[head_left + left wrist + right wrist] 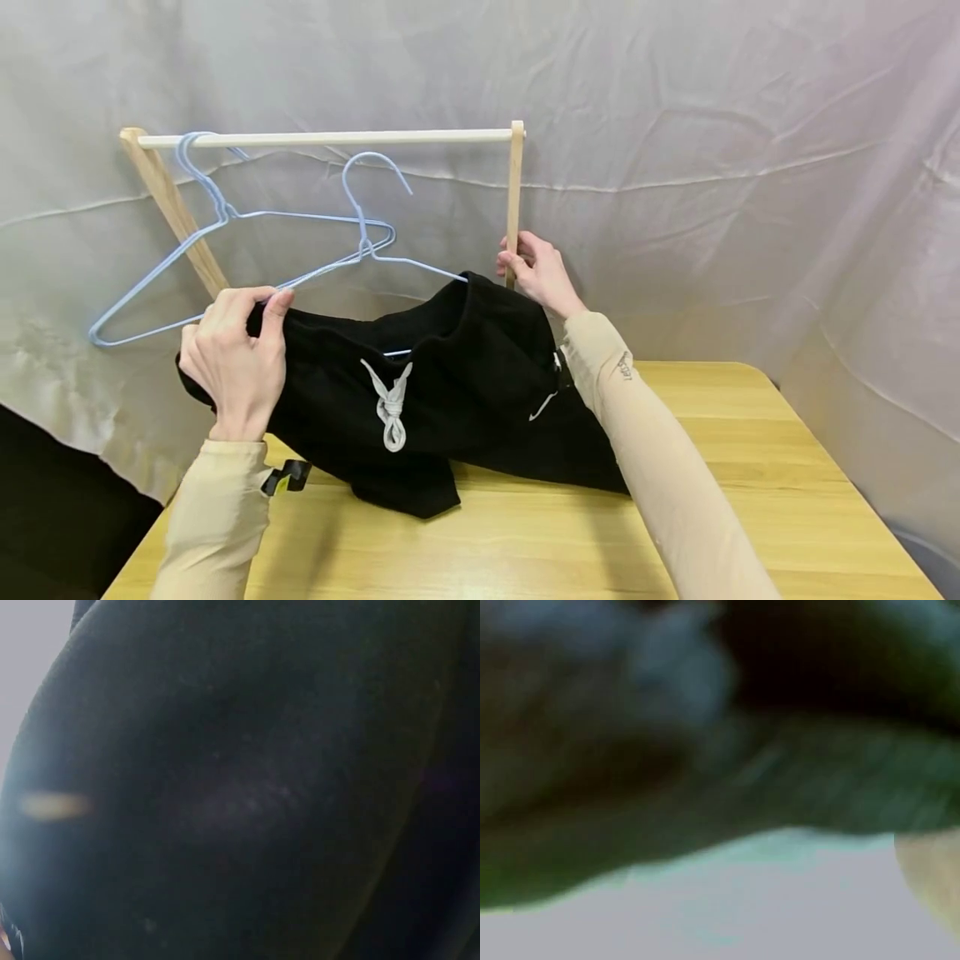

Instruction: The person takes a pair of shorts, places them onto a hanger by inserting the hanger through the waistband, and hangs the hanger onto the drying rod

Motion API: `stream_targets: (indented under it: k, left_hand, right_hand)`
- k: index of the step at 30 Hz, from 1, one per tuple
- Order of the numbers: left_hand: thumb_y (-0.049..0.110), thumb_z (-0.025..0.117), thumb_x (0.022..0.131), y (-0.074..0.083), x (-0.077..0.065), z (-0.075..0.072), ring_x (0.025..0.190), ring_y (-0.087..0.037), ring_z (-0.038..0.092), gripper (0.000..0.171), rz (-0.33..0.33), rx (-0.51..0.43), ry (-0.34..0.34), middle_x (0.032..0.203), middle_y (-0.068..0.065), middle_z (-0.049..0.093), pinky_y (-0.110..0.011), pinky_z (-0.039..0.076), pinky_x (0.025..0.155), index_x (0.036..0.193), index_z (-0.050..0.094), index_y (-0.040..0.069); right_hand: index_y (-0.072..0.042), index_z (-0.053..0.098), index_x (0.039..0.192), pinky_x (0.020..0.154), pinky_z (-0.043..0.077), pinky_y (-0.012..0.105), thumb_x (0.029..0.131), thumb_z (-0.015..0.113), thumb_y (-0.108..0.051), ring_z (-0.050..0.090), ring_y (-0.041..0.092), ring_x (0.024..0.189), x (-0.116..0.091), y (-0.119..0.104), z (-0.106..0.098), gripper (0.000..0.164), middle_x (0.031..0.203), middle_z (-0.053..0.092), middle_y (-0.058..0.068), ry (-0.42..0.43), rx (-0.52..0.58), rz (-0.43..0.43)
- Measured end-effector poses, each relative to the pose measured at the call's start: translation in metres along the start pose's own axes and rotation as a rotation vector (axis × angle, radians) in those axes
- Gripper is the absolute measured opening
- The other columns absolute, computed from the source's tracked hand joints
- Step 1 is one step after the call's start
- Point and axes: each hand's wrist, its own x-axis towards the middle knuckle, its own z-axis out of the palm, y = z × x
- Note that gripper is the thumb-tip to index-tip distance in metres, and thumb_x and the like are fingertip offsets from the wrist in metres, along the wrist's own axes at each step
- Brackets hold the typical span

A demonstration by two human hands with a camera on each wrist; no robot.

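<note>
Black drawstring pants (480, 392) with a knotted pale grey cord (392, 408) hang across a light blue hanger (365, 242), which runs inside their waistband. Its hook stands upright just below the rack's bar in the head view. My left hand (238, 350) pinches the pants' left waist corner between thumb and fingers. On the right, my right hand (542, 271) grips the wooden post (514, 196) of the clothes rack. Dark cloth of the pants (240, 780) fills the left wrist view; the right wrist view is blurred, mostly dark fabric (817, 772).
The rack's white bar (337, 138) spans two wooden posts. Further light blue hangers (153, 275) hang at its left end, overlapping the pants' hanger in view. Below lies a wooden table (735, 467), with a grey cloth backdrop (712, 225) behind.
</note>
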Motion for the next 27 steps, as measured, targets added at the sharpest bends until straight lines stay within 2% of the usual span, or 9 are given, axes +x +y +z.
stream_targets:
  k: [7, 11, 15, 18, 22, 27]
  left_hand:
    - [0.041, 0.064, 0.089, -0.005, 0.017, -0.006, 0.083, -0.032, 0.059, 0.038, -0.017, 0.028, -0.012, 0.093, -0.012, 0.070, -0.051, 0.033, 0.071, 0.088, 0.072, 0.005]
    - [0.043, 0.064, 0.089, -0.007, 0.030, -0.011, 0.084, -0.036, 0.058, 0.038, -0.046, 0.053, 0.004, 0.096, -0.012, 0.070, -0.053, 0.034, 0.076, 0.089, 0.072, 0.005]
    - [0.045, 0.064, 0.088, -0.010, 0.045, -0.016, 0.086, -0.040, 0.056, 0.040, -0.067, 0.089, 0.016, 0.098, -0.011, 0.070, -0.055, 0.034, 0.081, 0.090, 0.073, 0.006]
    - [0.048, 0.062, 0.087, -0.013, 0.056, -0.021, 0.086, -0.042, 0.054, 0.044, -0.079, 0.122, 0.024, 0.100, -0.012, 0.070, -0.056, 0.032, 0.083, 0.092, 0.074, 0.006]
    - [0.050, 0.060, 0.087, -0.017, 0.069, -0.026, 0.089, -0.046, 0.053, 0.048, -0.082, 0.157, 0.052, 0.100, -0.015, 0.069, -0.057, 0.032, 0.086, 0.094, 0.074, 0.005]
    - [0.050, 0.058, 0.089, -0.022, 0.083, -0.031, 0.096, -0.043, 0.054, 0.049, -0.105, 0.196, 0.103, 0.102, -0.016, 0.069, -0.056, 0.030, 0.090, 0.095, 0.073, 0.004]
  right_hand:
    - [0.012, 0.058, 0.106, 0.084, 0.053, 0.047, 0.092, 0.060, -0.002, 0.067, 0.035, 0.086, 0.013, 0.038, -0.001, 0.020, 0.096, 0.068, 0.028, 0.021, -0.065, -0.029]
    - [0.011, 0.060, 0.105, 0.086, 0.052, 0.046, 0.091, 0.062, -0.004, 0.066, 0.032, 0.093, 0.015, 0.041, -0.001, 0.020, 0.099, 0.068, 0.026, 0.048, -0.126, -0.066]
    - [0.009, 0.060, 0.107, 0.080, 0.053, 0.044, 0.093, 0.061, -0.006, 0.066, 0.029, 0.089, 0.017, 0.041, 0.000, 0.020, 0.099, 0.069, 0.023, 0.050, -0.159, -0.032]
    - [0.009, 0.058, 0.108, 0.078, 0.054, 0.043, 0.094, 0.059, -0.005, 0.067, 0.031, 0.084, 0.017, 0.040, 0.001, 0.020, 0.097, 0.069, 0.025, 0.032, -0.114, 0.005]
    - [0.012, 0.056, 0.108, 0.080, 0.055, 0.046, 0.094, 0.058, -0.004, 0.068, 0.034, 0.082, 0.018, 0.041, 0.002, 0.021, 0.095, 0.068, 0.027, 0.024, -0.058, 0.013]
    - [0.012, 0.056, 0.108, 0.079, 0.054, 0.047, 0.094, 0.058, -0.004, 0.068, 0.034, 0.081, 0.019, 0.041, 0.002, 0.022, 0.097, 0.069, 0.027, 0.024, -0.056, 0.011]
